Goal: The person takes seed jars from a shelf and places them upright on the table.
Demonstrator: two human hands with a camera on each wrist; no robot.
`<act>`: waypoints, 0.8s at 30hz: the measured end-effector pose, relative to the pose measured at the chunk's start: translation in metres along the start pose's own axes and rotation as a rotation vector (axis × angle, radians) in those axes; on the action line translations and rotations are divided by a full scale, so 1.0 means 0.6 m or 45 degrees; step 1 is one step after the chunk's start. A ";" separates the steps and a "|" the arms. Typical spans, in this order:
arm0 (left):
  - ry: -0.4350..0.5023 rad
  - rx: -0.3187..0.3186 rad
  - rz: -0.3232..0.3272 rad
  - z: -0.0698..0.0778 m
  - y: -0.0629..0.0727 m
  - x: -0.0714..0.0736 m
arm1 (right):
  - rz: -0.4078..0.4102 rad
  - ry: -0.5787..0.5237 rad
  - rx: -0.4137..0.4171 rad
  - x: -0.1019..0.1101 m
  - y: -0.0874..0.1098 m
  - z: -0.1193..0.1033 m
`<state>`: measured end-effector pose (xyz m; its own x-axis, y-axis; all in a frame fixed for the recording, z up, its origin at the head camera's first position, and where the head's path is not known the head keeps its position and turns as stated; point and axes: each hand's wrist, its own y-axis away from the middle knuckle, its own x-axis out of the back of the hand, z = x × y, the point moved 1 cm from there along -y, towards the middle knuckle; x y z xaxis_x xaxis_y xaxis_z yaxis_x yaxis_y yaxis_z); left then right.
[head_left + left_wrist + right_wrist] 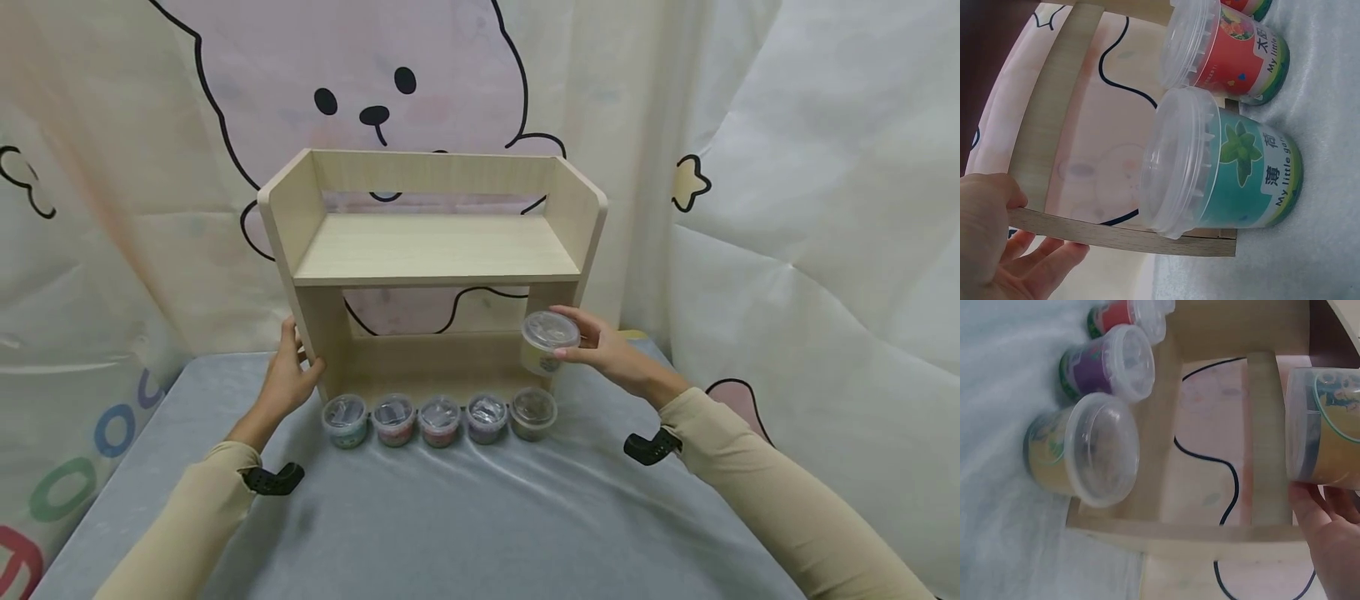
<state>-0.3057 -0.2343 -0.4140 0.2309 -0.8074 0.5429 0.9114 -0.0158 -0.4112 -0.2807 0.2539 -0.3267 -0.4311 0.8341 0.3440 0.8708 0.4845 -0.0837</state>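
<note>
In the head view my left hand [283, 377] grips the left side panel of a pale wooden two-tier shelf [438, 250]. The left wrist view shows the thumb on one face of the panel and the fingers on the other. My right hand [611, 354] holds a clear-lidded plastic cup with a yellow label [542, 354] in front of the shelf's right panel, above the row. Several similar lidded cups stand in a line along the shelf's front, from a teal one with a mint leaf [1241, 169] to a yellow-brown one [1047, 453] at the right end.
A grey-blue cloth [480, 517] covers the table. Behind the table hangs a pale curtain [615, 108] with a cartoon bear printed on it. More curtain encloses the left and right sides. The shelf's upper tier [438, 246] has a low back rail.
</note>
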 end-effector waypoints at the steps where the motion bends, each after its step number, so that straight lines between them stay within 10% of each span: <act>1: 0.000 0.000 -0.005 0.000 0.000 0.001 | 0.000 -0.005 0.002 0.003 0.002 0.004; 24: -0.043 -0.017 -0.048 -0.005 0.002 0.003 | 0.024 -0.017 -0.046 0.042 0.047 0.090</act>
<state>-0.3052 -0.2374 -0.4157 0.2083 -0.7856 0.5826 0.9150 -0.0540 -0.3998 -0.2797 0.3031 -0.3709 -0.4173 0.8468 0.3299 0.8867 0.4590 -0.0565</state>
